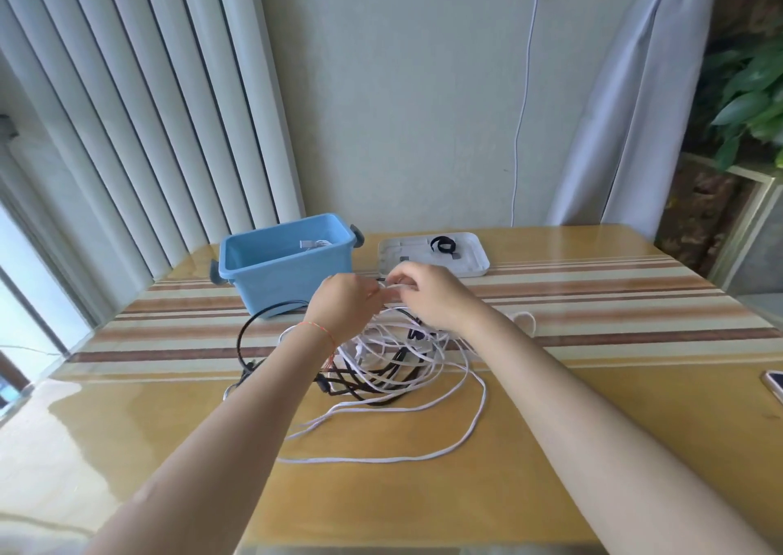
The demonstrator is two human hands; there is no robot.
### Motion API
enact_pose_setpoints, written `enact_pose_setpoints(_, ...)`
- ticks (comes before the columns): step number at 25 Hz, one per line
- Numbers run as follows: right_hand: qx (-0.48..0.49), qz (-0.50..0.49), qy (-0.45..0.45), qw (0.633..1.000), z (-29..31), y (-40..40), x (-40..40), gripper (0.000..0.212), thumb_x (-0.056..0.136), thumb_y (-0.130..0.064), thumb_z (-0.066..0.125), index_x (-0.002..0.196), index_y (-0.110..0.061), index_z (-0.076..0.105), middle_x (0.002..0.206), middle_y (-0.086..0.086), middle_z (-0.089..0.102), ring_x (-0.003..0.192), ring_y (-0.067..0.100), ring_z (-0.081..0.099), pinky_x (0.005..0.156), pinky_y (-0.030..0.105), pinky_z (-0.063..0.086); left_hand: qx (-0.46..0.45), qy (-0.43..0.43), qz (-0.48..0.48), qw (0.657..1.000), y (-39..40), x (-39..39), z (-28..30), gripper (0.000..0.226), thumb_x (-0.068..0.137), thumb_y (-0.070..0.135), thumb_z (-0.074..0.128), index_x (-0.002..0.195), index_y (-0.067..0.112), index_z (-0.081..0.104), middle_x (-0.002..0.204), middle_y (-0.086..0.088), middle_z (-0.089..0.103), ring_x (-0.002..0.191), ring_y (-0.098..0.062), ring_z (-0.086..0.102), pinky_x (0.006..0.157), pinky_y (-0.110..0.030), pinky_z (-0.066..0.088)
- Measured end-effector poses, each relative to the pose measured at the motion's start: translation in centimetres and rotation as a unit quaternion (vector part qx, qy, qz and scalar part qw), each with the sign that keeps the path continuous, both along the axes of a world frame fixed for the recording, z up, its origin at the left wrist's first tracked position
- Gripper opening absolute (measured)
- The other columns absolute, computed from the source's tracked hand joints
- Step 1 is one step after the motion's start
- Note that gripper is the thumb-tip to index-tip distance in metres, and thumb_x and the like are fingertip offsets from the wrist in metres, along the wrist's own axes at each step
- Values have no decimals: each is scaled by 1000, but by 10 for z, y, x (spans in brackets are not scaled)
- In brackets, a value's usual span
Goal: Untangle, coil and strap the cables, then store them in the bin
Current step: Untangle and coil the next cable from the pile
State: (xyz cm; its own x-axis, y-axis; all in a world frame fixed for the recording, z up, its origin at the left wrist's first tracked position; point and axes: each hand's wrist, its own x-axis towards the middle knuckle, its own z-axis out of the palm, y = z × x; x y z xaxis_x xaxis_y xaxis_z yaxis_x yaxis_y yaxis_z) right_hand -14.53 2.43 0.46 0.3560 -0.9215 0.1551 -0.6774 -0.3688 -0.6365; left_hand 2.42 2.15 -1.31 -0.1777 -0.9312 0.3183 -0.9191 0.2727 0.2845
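A loose white cable sprawled on the table, rising into a black-and-white tangle under both hands. The left hand and right hand pinched one white strand just before the blue bin.

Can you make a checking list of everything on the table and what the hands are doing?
Surface: table, glossy yellow with striped bands.
Job's things: blue bin, a cable end inside; white lid beside it, black strap on it.
Clutter: phone at right edge.
Grippers: left hand and right hand both pinch a white cable.
Cables: white and black tangle.
Surroundings: blinds, curtain, plant, wall charger cord.
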Motion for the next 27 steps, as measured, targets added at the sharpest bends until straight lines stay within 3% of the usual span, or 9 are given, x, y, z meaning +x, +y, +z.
enact_pose_setpoints(4, 41, 9, 33, 999, 1, 5, 15, 23, 94, -22, 51, 108, -17, 68, 108, -2, 66, 97, 13, 59, 81, 31, 47, 33, -121, 5, 992, 5, 2, -7, 35, 99, 48, 44, 77, 23, 56, 72, 3, 59, 77, -24, 55, 73, -33, 36)
enact_pose_setpoints(7, 18, 3, 43, 999, -2, 0, 12, 14, 95, -20, 58, 99, -15, 70, 98, -3, 65, 87, 11, 58, 77, 30, 44, 132, -108, 6, 985, 7, 19, -24, 29, 86, 63, 56, 84, 36, 66, 90, 13, 66, 96, -12, 56, 93, -35, 36)
enact_pose_setpoints(9, -79, -72, -80, 991, 4, -8, 8, 14, 95, -15, 58, 99, -9, 70, 93, -1, 64, 80, 11, 56, 73, 26, 39, 139, -118, 30, 983, 7, 29, -31, 30, 83, 65, 57, 88, 37, 67, 95, 14, 66, 99, -12, 55, 95, -35, 36)
enact_pose_setpoints(12, -211, -279, -264, 899, 25, -25, -20, 15, 92, -11, 56, 98, -6, 69, 103, 14, 65, 96, 28, 61, 75, 27, 38, 124, -83, 108, 983, 5, 42, -30, 34, 94, 51, 46, 84, 26, 66, 88, 4, 63, 90, -20, 54, 84, -33, 36)
enact_pose_setpoints(15, -133, -350, -91, 923, 28, -34, -46, 25, 91, -10, 48, 102, -10, 70, 114, 19, 57, 108, 37, 55, 89, 35, 41, 78, -29, 140, 987, 0, 47, -14, 43, 101, 42, 35, 90, 19, 69, 85, -4, 61, 85, -28, 57, 73, -33, 37)
enact_pose_setpoints(18, -85, -250, 175, 948, 22, -23, -32, 36, 86, -11, 49, 120, -10, 62, 131, 17, 49, 123, 35, 45, 102, 36, 36, 2, -31, 115, 993, -2, 30, 13, 45, 103, 36, 33, 93, 11, 69, 86, -11, 63, 86, -34, 61, 70, -34, 40)
enact_pose_setpoints(22, -200, -28, 65, 977, 27, 0, 15, 53, 84, -4, 49, 136, -6, 49, 140, 12, 50, 130, 28, 42, 110, 35, 30, -8, -95, 85, 992, 1, -4, 34, 35, 102, 34, 38, 90, 14, 64, 89, -9, 63, 91, -33, 61, 71, -32, 37)
enact_pose_setpoints(25, -82, 42, 56, 994, 18, 9, 34, 36, 89, -5, 42, 120, -11, 59, 121, 8, 60, 111, 25, 54, 94, 36, 44, 31, -138, 53, 989, 3, -9, 16, 25, 97, 29, 44, 112, 18, 61, 104, -7, 68, 98, -32, 62, 77, -34, 39)
enact_pose_setpoints(27, -3, 20, 82, 996, 5, 8, 28, 27, 92, -15, 44, 111, -16, 63, 113, 3, 63, 103, 22, 58, 88, 36, 49, 73, -139, 38, 987, 4, 5, -6, 29, 94, 49, 49, 108, 28, 64, 99, 3, 67, 100, -22, 57, 83, -36, 38)
